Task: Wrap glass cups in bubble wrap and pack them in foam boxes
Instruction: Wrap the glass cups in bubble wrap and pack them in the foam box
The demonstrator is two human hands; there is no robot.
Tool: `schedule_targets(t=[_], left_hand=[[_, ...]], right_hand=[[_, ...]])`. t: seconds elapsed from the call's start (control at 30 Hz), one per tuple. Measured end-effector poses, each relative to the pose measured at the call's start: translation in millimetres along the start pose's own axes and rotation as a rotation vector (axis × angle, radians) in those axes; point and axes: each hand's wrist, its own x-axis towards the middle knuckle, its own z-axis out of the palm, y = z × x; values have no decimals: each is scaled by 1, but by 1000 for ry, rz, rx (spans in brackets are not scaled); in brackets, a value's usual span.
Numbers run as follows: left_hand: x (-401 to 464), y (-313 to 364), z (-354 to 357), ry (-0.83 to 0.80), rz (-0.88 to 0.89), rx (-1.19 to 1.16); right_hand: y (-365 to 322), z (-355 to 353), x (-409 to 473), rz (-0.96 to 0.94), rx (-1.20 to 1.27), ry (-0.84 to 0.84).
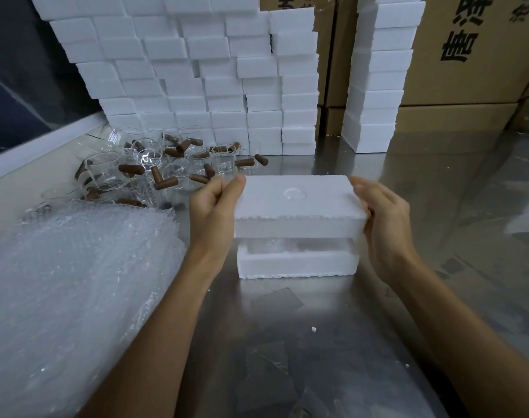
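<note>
Both hands are holding a white foam lid [299,203] level above the foam box base [296,263], w/ a clear gap between the two. Left hand [215,212] is gripping the lid's left end, thumb & fingers curled round the far-left corner. Right hand [386,224] is gripping the right end, fingers curled narrow around the edge, thumb side partly hidden behind the foam. Lid is showing a round moulded mark on top.

Base is sitting on the steel table [377,327], centre, just near of the lid. Something clear & wrinkly is lying inside it, prob. bubble wrap; can't tell if a cup is in there.

Far left, a heap of glass cups [154,167] w/ brown wooden handles is lying jumbled on the table, some tipped over. Near left, a thick pile of bubble wrap sheets [70,276] is spreading to the table edge. Far side, stacks of foam boxes [196,70] are standing like a wall, another single stack [380,76] to the right, cardboard cartons [474,55] behind w/ black print.
</note>
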Motion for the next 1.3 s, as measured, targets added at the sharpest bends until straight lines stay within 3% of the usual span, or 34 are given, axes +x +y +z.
schedule_targets(t=[0.17,0.53,0.73,1.03,1.3], left_hand=[[-2,0,0,-20,26,125],[-3,-1,-4,-116,32,161],[-1,-9,-4,-13,-129,164],[4,-13,-2,37,-168,356],[11,-1,-13,-85,-295,541]], right_hand=[[3,0,1,95,19,26],[3,-1,-2,41,-10,56],[7,2,-1,28,-124,91],[8,2,0,47,-185,101],[8,6,1,180,-194,17]])
